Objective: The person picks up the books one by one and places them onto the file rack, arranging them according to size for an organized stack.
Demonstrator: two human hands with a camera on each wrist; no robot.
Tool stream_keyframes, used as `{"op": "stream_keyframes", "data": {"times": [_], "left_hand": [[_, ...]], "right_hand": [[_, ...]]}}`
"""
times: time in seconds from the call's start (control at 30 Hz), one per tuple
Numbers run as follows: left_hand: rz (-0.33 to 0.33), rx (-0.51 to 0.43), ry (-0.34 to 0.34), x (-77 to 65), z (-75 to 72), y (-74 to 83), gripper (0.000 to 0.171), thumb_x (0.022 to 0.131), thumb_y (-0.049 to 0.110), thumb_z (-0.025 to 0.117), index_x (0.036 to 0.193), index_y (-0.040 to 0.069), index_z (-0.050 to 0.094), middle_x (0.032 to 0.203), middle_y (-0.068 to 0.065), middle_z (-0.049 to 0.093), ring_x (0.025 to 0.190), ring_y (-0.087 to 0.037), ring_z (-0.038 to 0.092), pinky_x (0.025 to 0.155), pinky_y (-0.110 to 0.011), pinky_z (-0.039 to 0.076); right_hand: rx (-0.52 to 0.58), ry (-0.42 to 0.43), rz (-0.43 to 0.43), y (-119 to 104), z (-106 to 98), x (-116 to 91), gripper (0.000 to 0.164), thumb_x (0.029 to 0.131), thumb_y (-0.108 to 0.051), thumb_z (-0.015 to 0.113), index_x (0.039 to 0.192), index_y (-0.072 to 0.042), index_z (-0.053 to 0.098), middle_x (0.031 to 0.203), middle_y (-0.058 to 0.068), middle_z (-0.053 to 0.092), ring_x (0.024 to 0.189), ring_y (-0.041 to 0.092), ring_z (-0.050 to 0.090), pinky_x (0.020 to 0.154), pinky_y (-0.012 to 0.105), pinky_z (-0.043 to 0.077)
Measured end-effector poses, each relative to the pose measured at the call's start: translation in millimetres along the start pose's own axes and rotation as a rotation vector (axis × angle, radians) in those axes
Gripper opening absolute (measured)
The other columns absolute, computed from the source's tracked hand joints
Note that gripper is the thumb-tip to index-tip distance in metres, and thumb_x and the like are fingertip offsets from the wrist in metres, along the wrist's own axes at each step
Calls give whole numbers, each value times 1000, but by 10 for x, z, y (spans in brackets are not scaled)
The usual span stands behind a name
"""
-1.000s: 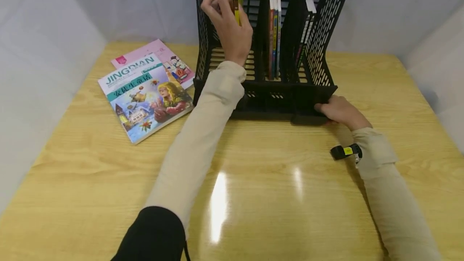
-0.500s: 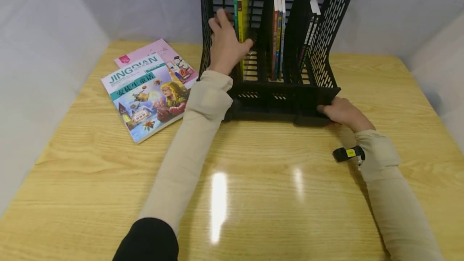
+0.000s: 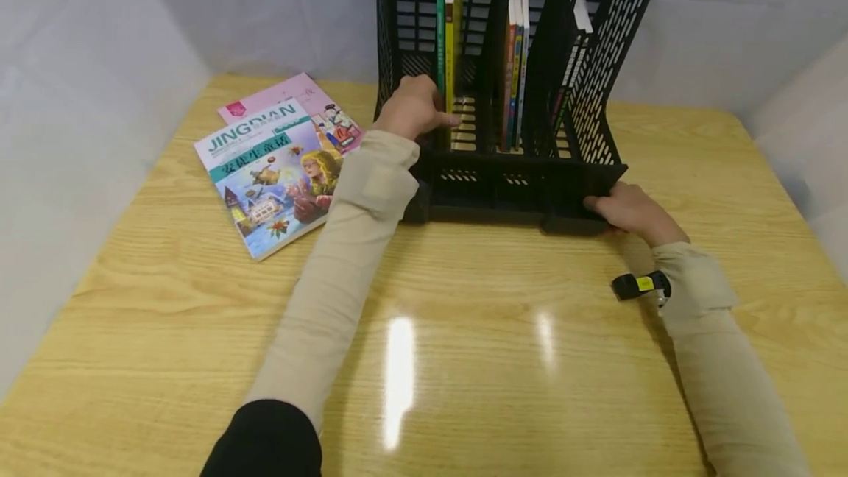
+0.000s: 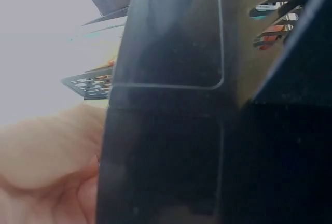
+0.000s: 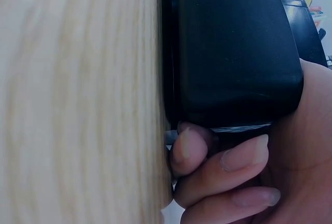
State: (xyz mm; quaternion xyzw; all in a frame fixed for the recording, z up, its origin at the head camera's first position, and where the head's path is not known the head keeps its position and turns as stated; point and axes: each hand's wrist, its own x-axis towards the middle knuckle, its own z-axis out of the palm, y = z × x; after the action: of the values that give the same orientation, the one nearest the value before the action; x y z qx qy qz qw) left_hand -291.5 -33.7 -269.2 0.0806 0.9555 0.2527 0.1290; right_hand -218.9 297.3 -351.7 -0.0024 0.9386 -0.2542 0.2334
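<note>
A black mesh desktop file rack (image 3: 517,190) stands at the back of the table. In its left compartment a green-spined book (image 3: 440,35) and a yellow-spined book (image 3: 450,50) stand upright, side by side. My left hand (image 3: 411,109) is at the low end of their spines, its thumb stretched out to the right across the front. The other fingers are partly hidden inside the rack; the left wrist view shows the rack's front wall beside the hand (image 4: 52,156). My right hand (image 3: 629,208) grips the rack's front right corner, fingers curled under it in the right wrist view.
Several thin books (image 3: 515,72) stand in the middle compartment, and a dark-spined book (image 3: 563,79) leans in the right one. Left of the rack, a blue-and-white storybook (image 3: 265,175) overlaps a pink book (image 3: 291,90) on the wooden table (image 3: 503,359). White cloth hangs behind.
My left hand has let go of the upper part of the green and yellow books and moved down along their spines. The books now stand lower in the rack. My right hand keeps its grip.
</note>
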Motion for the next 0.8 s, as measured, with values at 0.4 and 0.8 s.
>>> {"op": "stream_keyframes", "data": {"times": [0.4, 0.8], "left_hand": [[-28, -31, 60, 157, 35, -66, 42, 91, 45, 62, 74, 8, 70, 95, -8, 61, 61, -13, 45, 55, -26, 40], [-34, -32, 124, 110, 55, -66, 41, 91, 43, 63, 72, 7, 70, 94, -9, 62, 61, -13, 49, 54, -26, 41]], "right_hand": [[13, 13, -9, -3, 6, -16, 65, 98, -35, 40, 131, 21, 37, 120, 43, 48, 59, 20, 67, 65, 32, 53], [2, 25, -10, -23, 27, -23, 60, 98, -32, 41, 126, 21, 41, 98, 31, 59, 56, 19, 65, 59, 31, 50]]}}
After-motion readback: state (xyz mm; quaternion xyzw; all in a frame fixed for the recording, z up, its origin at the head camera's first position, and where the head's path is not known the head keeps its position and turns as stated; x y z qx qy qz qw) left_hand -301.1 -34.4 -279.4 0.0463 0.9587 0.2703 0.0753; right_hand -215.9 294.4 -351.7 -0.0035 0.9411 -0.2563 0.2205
